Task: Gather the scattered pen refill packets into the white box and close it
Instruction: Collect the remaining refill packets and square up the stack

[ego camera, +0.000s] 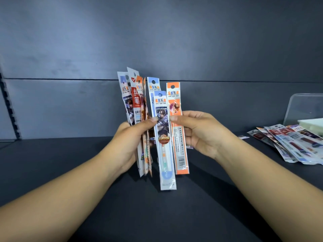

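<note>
Both forearms reaching in from bottom edge over dark counter (pixel 157 215). Left hand (pixel 132 137) clamped on fanned bunch of packets (pixel 138 105), held upright, likely to square them up. Right hand (pixel 197 131) pinching orange packet (pixel 177 128) beside blue packet (pixel 163 137), probably adding it to bunch. Loose packets (pixel 286 142) lying spread on counter far right. White box (pixel 312 123) behind them at right edge, clear lid (pixel 304 107) standing open. Nothing boxed yet, as far as visible.
</note>
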